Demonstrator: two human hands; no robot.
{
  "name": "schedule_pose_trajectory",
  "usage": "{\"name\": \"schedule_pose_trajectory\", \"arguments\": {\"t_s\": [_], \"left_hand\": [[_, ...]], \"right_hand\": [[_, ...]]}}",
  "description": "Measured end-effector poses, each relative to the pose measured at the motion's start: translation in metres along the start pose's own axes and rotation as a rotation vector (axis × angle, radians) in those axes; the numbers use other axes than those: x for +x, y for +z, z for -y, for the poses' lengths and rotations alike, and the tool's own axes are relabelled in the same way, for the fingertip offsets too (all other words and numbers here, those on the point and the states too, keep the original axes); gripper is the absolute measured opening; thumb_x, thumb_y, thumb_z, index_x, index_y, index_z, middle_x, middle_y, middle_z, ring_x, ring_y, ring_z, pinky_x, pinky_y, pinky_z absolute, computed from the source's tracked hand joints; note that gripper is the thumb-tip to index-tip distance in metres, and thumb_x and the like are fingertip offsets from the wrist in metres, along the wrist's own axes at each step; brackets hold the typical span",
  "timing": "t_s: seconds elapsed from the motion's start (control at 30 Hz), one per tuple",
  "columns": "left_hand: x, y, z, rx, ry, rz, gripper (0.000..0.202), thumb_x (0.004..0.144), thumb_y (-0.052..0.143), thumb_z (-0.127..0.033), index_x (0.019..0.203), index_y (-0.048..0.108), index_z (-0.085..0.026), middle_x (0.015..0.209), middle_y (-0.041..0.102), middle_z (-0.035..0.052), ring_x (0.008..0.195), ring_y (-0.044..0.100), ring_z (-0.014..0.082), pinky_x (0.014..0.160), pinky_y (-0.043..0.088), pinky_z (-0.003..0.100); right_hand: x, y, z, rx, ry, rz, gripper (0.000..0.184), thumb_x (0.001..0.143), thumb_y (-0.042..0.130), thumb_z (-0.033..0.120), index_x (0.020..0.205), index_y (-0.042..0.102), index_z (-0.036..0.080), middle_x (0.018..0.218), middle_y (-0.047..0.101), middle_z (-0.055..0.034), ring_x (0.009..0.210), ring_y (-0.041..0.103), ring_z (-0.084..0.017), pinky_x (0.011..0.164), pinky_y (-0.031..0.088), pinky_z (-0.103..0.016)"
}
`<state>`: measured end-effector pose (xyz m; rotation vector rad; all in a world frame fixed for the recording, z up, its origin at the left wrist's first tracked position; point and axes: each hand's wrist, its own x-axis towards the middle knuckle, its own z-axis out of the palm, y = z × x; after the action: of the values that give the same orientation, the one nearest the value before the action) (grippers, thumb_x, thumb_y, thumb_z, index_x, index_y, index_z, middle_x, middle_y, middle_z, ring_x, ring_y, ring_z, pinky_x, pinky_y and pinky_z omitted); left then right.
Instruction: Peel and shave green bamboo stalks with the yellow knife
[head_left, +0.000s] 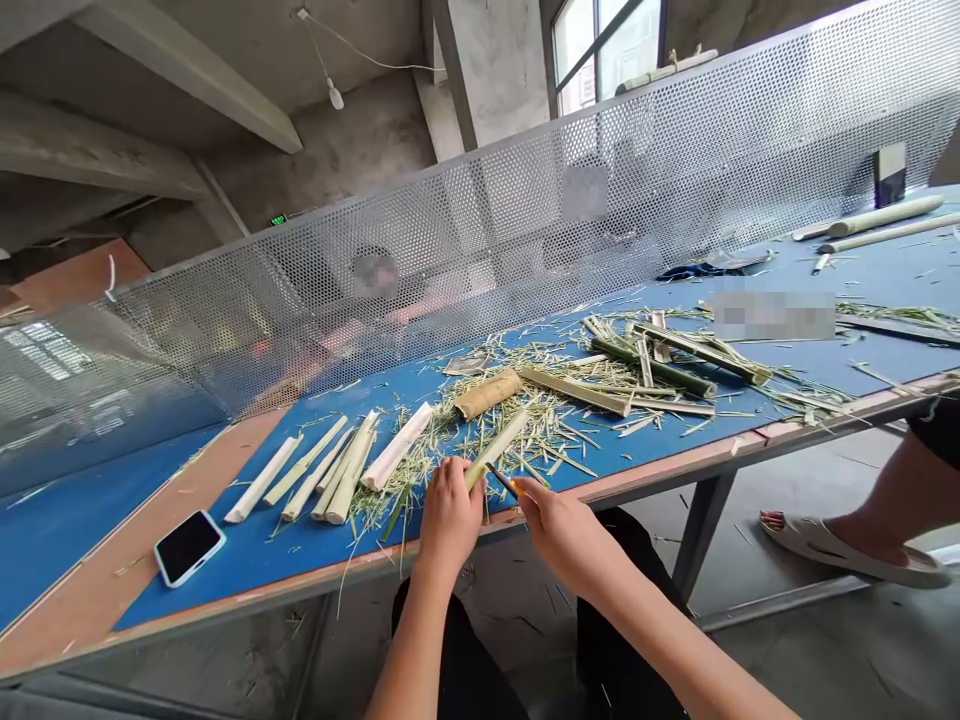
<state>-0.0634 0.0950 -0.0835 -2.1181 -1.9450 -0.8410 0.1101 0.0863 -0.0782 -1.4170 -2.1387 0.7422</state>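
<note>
A pale green split length of bamboo (502, 440) slants away from me over the table's front edge. My left hand (454, 500) is closed around its near end. In my right hand (559, 520) is a knife (501, 478) with a dark blade and a bit of yellow at the handle. The blade lies against or very near the bamboo, just right of my left hand; exact contact is unclear. Beyond them, a tan curved bamboo piece (487, 394) rests among shavings (551, 430). Several pale peeled pieces (346, 478) lie side by side to the left.
A phone (189, 547) lies on the blue tabletop (292, 560) at left. Green bamboo lengths (652, 368) are heaped at right. A perforated metal screen (450, 240) runs along the back. Another person's sandalled foot (855, 545) is on the floor at right.
</note>
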Motion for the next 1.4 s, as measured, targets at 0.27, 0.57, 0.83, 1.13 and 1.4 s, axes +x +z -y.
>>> {"name": "schedule_pose_trajectory", "arguments": {"t_s": [0.27,0.57,0.83,1.13,1.4], "left_hand": [[0.002,0.000,-0.001,0.066,-0.004,0.027,0.005,0.092,0.046,-0.025,0.091,0.048,-0.021,0.095,0.054,0.0055,0.089,0.054,0.0209,0.075,0.045,0.033],[0.005,0.001,0.000,0.022,-0.050,0.066,0.007,0.092,0.047,-0.028,0.089,0.047,-0.022,0.096,0.054,0.0058,0.088,0.054,0.0206,0.071,0.045,0.031],[0.005,-0.001,-0.002,0.022,-0.068,0.076,0.007,0.092,0.047,-0.028,0.088,0.048,-0.022,0.095,0.054,0.0052,0.087,0.054,0.0201,0.069,0.044,0.030],[0.007,0.002,0.001,0.111,0.009,0.026,0.008,0.092,0.045,-0.025,0.090,0.052,-0.021,0.096,0.056,0.0062,0.092,0.053,0.0229,0.079,0.045,0.035],[0.009,0.004,0.000,0.186,-0.023,0.021,0.012,0.093,0.044,-0.026,0.090,0.054,-0.021,0.096,0.058,0.0073,0.092,0.055,0.0234,0.078,0.044,0.035]], "right_hand": [[0.010,-0.006,0.011,-0.191,-0.034,0.043,0.039,0.099,0.026,0.025,0.127,0.052,0.019,0.091,0.072,-0.0108,0.080,0.068,-0.022,0.055,0.033,-0.026],[0.006,-0.008,0.019,-0.347,-0.008,0.057,0.033,0.101,0.025,0.027,0.120,0.051,0.019,0.083,0.069,-0.0092,0.070,0.066,-0.019,0.048,0.026,-0.024],[0.002,-0.009,0.016,-0.310,0.021,0.079,0.033,0.101,0.025,0.027,0.121,0.049,0.020,0.082,0.068,-0.0073,0.066,0.064,-0.017,0.048,0.028,-0.024],[0.004,-0.007,0.025,-0.451,-0.032,0.039,0.034,0.094,0.032,0.011,0.125,0.047,0.012,0.084,0.068,-0.0117,0.080,0.068,-0.019,0.060,0.042,-0.023],[0.000,-0.006,0.022,-0.433,-0.027,0.024,0.032,0.097,0.029,0.015,0.123,0.047,0.015,0.082,0.068,-0.0113,0.076,0.069,-0.022,0.056,0.044,-0.024]]}}
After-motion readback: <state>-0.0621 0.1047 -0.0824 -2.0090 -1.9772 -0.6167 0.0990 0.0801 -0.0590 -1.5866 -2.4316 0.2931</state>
